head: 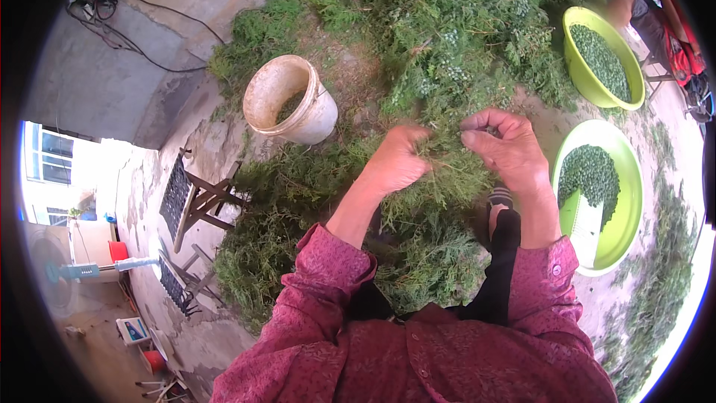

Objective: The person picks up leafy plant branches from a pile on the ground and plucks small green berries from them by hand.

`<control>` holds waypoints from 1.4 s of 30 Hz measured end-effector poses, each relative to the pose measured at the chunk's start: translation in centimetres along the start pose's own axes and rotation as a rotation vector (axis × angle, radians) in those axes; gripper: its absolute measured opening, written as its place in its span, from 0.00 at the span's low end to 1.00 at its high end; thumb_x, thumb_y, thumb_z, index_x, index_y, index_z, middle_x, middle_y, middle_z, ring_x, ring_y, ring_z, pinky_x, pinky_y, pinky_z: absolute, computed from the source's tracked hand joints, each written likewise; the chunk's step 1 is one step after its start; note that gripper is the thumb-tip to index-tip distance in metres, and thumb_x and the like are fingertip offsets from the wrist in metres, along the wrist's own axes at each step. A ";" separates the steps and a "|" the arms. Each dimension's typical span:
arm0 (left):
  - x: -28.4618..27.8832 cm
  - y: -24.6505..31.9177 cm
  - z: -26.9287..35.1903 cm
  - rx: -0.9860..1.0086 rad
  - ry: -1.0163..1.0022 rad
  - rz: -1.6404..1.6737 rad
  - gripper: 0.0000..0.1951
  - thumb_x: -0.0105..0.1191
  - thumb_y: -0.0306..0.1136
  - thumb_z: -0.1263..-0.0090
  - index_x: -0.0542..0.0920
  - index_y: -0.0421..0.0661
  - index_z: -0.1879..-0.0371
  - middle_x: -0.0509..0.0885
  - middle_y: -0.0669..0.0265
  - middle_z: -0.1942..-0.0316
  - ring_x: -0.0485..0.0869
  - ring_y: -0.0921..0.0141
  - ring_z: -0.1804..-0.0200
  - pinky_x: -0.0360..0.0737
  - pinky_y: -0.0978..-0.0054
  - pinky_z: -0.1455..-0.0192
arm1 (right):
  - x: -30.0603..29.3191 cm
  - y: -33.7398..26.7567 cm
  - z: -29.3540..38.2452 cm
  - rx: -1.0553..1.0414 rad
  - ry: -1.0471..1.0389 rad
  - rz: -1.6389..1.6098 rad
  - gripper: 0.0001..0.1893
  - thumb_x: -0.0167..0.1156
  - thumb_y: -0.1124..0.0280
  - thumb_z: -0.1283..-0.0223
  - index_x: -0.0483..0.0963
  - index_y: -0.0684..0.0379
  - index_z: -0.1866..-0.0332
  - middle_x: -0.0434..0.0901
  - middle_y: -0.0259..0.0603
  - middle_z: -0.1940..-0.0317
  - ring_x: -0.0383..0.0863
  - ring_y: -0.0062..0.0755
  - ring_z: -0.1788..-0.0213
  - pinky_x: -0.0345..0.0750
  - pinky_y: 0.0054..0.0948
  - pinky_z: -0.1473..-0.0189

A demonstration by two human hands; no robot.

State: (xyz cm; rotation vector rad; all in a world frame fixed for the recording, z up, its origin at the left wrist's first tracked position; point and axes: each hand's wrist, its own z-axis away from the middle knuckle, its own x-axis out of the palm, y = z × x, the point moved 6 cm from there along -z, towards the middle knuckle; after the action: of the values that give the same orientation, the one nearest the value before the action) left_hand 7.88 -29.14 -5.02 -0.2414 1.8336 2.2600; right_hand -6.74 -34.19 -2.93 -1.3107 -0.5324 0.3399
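My left hand (400, 159) is closed around a leafy green conifer sprig (456, 176), which looks like arborvitae. The sprig spreads to the right and downward from my fist. Thumb and forefinger of my right hand (508, 148) are bent towards each other at the sprig's upper right side. Whether anything small sits between those fingertips is too unclear to tell. Beneath both hands lies a layer of cut conifer branches (302, 179). A larger heap of branches (447, 28), bearing pale bluish-green cones, rises beyond them.
A dirty white bucket (327, 115) stands front left, with green bits inside. On the right are two lime-green basins (631, 235) (576, 75) of small green cones; the nearer holds a white scoop-like piece (587, 229). Folding stools (204, 201), a fan (61, 271), cables (151, 3) and another person (665, 28) surround me.
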 end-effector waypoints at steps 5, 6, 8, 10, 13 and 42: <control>0.5 -0.2 -0.5 0.107 0.012 -0.147 0.09 0.57 0.20 0.54 0.78 0.36 0.71 0.79 0.68 0.73 0.71 0.80 0.68 0.71 0.77 0.63 | 0.6 -0.4 -0.4 -0.140 0.058 0.279 0.07 0.63 0.76 0.53 0.75 0.66 0.69 0.74 0.31 0.77 0.70 0.13 0.72 0.70 0.17 0.70; 0.6 -0.3 -0.5 0.107 0.011 -0.147 0.09 0.57 0.20 0.54 0.78 0.36 0.71 0.79 0.68 0.73 0.71 0.80 0.68 0.71 0.77 0.63 | 0.6 -0.2 -0.4 -0.132 0.067 0.336 0.07 0.63 0.76 0.54 0.75 0.66 0.69 0.75 0.31 0.77 0.70 0.13 0.72 0.70 0.17 0.70; 1.0 -1.1 -0.5 -0.061 -0.054 -0.046 0.10 0.56 0.19 0.54 0.78 0.36 0.70 0.79 0.70 0.74 0.71 0.80 0.69 0.71 0.77 0.63 | 0.6 -0.1 -0.3 -0.124 0.077 0.392 0.07 0.63 0.76 0.55 0.75 0.65 0.69 0.75 0.31 0.77 0.70 0.13 0.73 0.70 0.17 0.70; 1.0 -0.5 -0.3 -0.024 -0.061 -0.040 0.10 0.56 0.19 0.54 0.78 0.36 0.70 0.79 0.70 0.75 0.71 0.80 0.69 0.71 0.78 0.64 | 0.3 -0.1 -0.2 -0.141 0.113 0.389 0.06 0.62 0.77 0.54 0.75 0.65 0.70 0.75 0.31 0.78 0.70 0.14 0.73 0.70 0.17 0.71; 0.9 -0.6 -0.2 -0.071 -0.040 -0.063 0.11 0.55 0.19 0.54 0.78 0.36 0.69 0.79 0.70 0.75 0.71 0.80 0.70 0.71 0.78 0.65 | 0.6 -0.3 -0.2 -0.217 0.052 0.458 0.04 0.59 0.77 0.53 0.74 0.66 0.71 0.74 0.31 0.79 0.69 0.14 0.74 0.69 0.18 0.72; -2.8 -1.3 0.3 0.044 0.125 1.078 0.01 0.52 0.30 0.51 0.75 0.49 0.81 0.73 0.65 0.81 0.64 0.76 0.84 0.65 0.77 0.70 | -18.1 1.9 2.2 -0.343 0.413 -1.718 0.33 0.55 0.64 0.44 0.49 0.71 0.40 0.71 0.46 0.63 0.72 0.24 0.74 0.69 0.18 0.79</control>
State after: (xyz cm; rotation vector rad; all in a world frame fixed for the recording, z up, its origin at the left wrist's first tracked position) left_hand 10.88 -28.76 -5.42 0.8378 2.4318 2.8314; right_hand -22.92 -41.40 -7.63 -0.7862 -1.1630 -1.4427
